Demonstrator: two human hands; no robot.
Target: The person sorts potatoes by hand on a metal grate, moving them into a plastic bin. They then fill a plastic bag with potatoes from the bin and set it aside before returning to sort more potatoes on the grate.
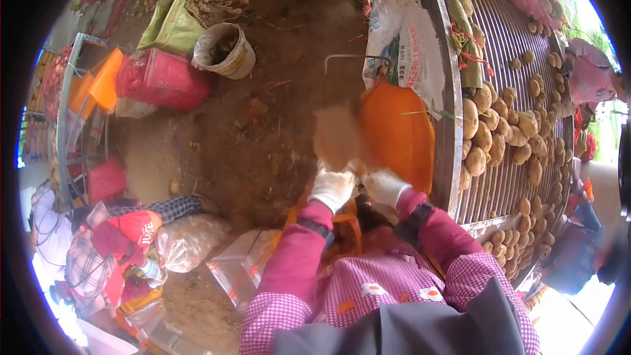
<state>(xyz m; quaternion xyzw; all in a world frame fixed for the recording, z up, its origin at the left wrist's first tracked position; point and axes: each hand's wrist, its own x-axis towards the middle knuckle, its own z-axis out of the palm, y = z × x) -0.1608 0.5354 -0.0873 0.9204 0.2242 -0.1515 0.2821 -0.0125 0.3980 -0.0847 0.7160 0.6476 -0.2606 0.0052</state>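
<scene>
In a white glove, my left hand [332, 188] is closed just in front of my body, at the lower edge of a blurred brownish thing [336, 133]. My right hand [385, 186], also gloved, is closed close beside it. What the fingers grip is too blurred to name. Orange material [348, 230] hangs below and between the hands. An orange sack [397, 135] lies just beyond my right hand, against the side of the sorting rack [449, 112]. A bent metal rod [355, 56] stands out above the sack.
Potatoes [483, 135] lie on the slatted rack at right, with people beyond it. A white bucket [227, 59], pink sack [172, 79] and green bag [172, 25] stand upper left. Another person [121, 243] is lower left by a filled bag [190, 240]. A box [242, 260] sits nearby.
</scene>
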